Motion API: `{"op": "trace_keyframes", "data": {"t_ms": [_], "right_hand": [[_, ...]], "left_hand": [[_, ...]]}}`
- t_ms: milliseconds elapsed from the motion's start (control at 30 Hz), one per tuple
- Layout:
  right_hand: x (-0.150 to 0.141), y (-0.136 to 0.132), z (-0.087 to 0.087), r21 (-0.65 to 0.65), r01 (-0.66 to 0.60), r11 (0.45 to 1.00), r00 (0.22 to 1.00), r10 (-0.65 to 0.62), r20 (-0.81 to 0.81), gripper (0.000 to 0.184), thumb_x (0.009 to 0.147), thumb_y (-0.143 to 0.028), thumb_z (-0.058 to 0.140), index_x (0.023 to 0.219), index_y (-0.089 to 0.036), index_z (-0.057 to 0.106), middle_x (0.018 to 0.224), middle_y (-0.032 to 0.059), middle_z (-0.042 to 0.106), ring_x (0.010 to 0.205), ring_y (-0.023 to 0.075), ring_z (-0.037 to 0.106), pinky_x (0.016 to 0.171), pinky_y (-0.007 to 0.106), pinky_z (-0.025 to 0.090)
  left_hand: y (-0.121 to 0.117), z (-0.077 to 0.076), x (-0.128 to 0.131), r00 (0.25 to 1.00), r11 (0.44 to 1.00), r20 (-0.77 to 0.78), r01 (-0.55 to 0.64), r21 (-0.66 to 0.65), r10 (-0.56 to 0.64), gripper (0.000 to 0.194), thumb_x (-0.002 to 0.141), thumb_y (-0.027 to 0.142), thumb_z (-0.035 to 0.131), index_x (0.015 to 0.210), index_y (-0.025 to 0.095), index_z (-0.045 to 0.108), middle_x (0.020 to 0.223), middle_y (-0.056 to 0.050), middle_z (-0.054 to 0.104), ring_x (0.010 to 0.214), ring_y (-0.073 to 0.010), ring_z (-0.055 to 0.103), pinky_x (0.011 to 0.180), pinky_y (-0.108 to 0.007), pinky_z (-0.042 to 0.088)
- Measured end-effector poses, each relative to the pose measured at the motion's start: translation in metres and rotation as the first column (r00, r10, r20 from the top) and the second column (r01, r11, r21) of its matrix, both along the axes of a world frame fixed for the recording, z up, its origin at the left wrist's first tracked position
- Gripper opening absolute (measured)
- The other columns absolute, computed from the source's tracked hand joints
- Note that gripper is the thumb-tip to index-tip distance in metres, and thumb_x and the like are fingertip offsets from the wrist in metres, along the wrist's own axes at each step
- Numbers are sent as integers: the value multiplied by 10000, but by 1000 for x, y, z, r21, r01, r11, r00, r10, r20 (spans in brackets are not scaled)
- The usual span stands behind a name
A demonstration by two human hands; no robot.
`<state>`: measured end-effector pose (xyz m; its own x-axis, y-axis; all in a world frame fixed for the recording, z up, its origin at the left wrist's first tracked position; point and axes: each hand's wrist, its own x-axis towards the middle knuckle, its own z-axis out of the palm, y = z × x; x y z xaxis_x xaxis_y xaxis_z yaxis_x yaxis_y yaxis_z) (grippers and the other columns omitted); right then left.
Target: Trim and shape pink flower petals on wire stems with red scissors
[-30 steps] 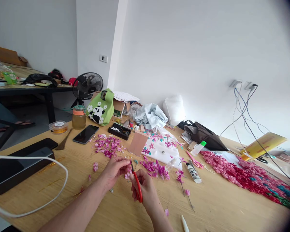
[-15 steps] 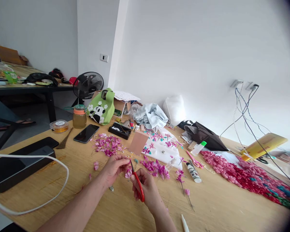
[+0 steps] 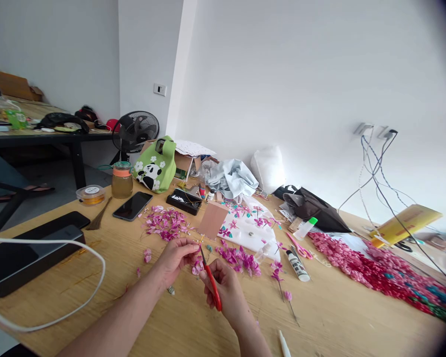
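Red-handled scissors (image 3: 212,286) are gripped in my right hand (image 3: 226,290), blades pointing up and away toward my left fingertips. My left hand (image 3: 179,257) is closed in a pinch by the blade tips; a bit of yellow and pink shows there, too small to name. Just beyond the hands stands a flat pinkish-brown card (image 3: 213,220). Loose magenta petals (image 3: 167,223) lie in a heap behind my left hand, and another petal pile (image 3: 240,259) lies beyond my right hand. Two petalled stems (image 3: 289,297) rest to the right.
At left are a phone (image 3: 133,206), a lidded jar (image 3: 122,181), a black box (image 3: 37,258) and a looped white cable (image 3: 103,275). On the right lie a glue bottle (image 3: 298,266), pink scissors (image 3: 300,246), a white pen (image 3: 283,343) and a long pink-red bundle (image 3: 371,267).
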<state>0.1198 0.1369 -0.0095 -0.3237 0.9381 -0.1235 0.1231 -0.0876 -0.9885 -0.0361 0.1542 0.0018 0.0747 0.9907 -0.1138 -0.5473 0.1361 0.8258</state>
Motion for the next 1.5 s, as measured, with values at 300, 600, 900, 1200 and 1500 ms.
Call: {"op": "trace_keyframes", "data": {"t_ms": [300,600,900,1200,1500], "right_hand": [[1,2,-1,19,22,1000,1000,-22,2,517,643,-589,754,684,-183,436,461,-71,513,299,60,429,284,143,318],[0,1,-2,53,17,998,999,-18,28,492,680,-571,738,682,-187,429,472,-64,517,312,69,451,295,148,326],[2,1,-3,89,26,996,999,-29,36,475,687,-547,745,671,-189,433,480,-65,502,338,66,441,315,152,316],[1,1,-1,34,-3,999,999,1,51,523,669,-628,712,694,-187,430,482,-60,524,321,74,460,304,159,340],[7,3,4,-19,-54,998,997,55,47,537,650,-622,731,709,-190,418,470,-66,526,322,71,463,297,145,325]], "left_hand": [[0,3,1,1000,1000,-6,-16,-4,16,225,585,279,791,592,122,631,546,11,595,516,-96,541,543,-211,416],[-1,2,1,999,1000,-23,-26,-14,26,208,561,264,786,590,120,640,542,8,605,511,-85,522,532,-200,404],[-1,3,1,1000,1000,-19,-23,-16,23,213,548,266,789,579,119,638,531,7,604,506,-87,519,532,-203,401],[0,1,0,1000,1000,-18,-9,1,9,204,572,267,782,585,122,638,545,4,607,516,-90,521,546,-208,403],[0,3,-6,997,998,-70,32,48,-29,205,601,287,778,615,132,644,572,6,609,545,-97,524,575,-221,417]]}}
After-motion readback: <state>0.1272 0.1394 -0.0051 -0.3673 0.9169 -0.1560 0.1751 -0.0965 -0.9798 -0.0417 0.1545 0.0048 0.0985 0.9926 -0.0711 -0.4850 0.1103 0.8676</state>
